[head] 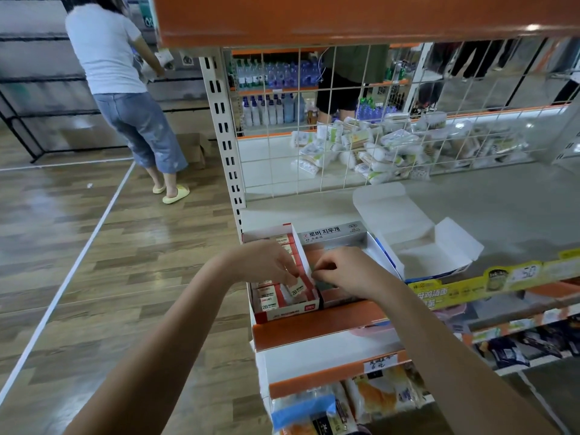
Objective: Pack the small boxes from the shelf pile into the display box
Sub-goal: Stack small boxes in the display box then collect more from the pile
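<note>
Left hand (270, 262), centre of frame: fingers curled downward, thumb and forefinger pinched on a small box (296, 288), white and red, marked "2B". The box is tilted, its lower end among the other small boxes (270, 298) already lying in the red-and-white display box (284, 312). That display box sits at the left front corner of the shelf (502, 215), just left of centre frame.

Right hand (343, 271), immediately right of the left hand: fingers bent and drawn close together, fingertips (317, 266) at the white dividing wall between the red display box and a second, grey-and-white display box (332, 237) with Korean lettering on its back panel. Whether the fingertips grip the wall, or hold anything, cannot be told; the contents under the hand are hidden.

Right of the grey box: an opened white carton (417, 246) with flaps spread, blue on its outer side, lying on the shelf.

Shelf surface pale grey, with an orange front lip (317, 323). A yellow price strip (477, 287) runs along the edge at right. A white wire grid (345, 120) forms the back; behind it lies a heap of white packets (361, 149), upper centre. Lower shelves at bottom of frame hold bagged goods (376, 397).

Room: wood-pattern floor (110, 246) with white lines, left half of frame. Another person (125, 89) in white top and blue trousers stands upper left, back turned. Bottles (270, 92) on a far shelf are seen through the grid.
</note>
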`<move>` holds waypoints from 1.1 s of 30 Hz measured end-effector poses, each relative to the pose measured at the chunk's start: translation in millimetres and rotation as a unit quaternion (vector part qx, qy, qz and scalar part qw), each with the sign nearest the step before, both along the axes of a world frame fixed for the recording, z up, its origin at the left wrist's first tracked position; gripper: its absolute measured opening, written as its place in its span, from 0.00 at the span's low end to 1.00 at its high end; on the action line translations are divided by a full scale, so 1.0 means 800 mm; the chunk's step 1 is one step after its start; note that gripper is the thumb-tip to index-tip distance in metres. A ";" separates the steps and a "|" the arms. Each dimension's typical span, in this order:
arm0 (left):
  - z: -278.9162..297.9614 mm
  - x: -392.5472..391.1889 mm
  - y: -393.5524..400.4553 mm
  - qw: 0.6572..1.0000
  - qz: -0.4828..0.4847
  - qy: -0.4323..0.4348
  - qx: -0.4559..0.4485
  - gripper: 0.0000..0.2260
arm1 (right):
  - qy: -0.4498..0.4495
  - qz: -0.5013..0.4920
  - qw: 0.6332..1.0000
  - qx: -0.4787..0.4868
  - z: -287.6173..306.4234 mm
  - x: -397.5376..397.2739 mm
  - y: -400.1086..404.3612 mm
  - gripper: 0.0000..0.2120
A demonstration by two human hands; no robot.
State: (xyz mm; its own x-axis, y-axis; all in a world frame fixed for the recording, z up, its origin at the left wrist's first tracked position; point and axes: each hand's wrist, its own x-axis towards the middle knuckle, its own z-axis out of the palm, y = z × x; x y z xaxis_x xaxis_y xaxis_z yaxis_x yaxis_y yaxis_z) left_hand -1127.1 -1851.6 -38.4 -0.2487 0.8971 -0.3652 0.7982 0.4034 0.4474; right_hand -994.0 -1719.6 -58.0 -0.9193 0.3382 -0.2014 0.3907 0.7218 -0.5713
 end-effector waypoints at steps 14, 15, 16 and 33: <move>-0.005 0.018 0.010 0.990 -0.036 0.134 0.010 0.12 | -0.008 0.016 1.000 0.002 0.007 -0.002 0.005 0.10; -0.001 0.018 0.013 0.986 -0.029 0.163 0.018 0.12 | -0.002 0.017 1.000 0.007 0.012 -0.001 0.008 0.11; 0.003 0.017 0.017 0.981 -0.021 0.191 0.030 0.13 | 0.007 0.017 1.000 0.018 0.019 0.001 0.012 0.11; 0.059 0.197 0.322 0.935 -0.162 0.274 0.154 0.19 | -0.057 -0.111 0.946 0.301 0.066 0.209 0.266 0.22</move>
State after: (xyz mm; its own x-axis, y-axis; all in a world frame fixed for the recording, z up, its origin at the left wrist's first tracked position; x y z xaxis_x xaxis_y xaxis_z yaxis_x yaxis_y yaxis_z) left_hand -969.4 -1594.4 8.9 -0.0200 0.9994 0.0266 0.9998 0.0202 -0.0094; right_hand -826.5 -1506.7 -5.3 -0.7962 0.6050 -0.0053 0.6049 0.7958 -0.0284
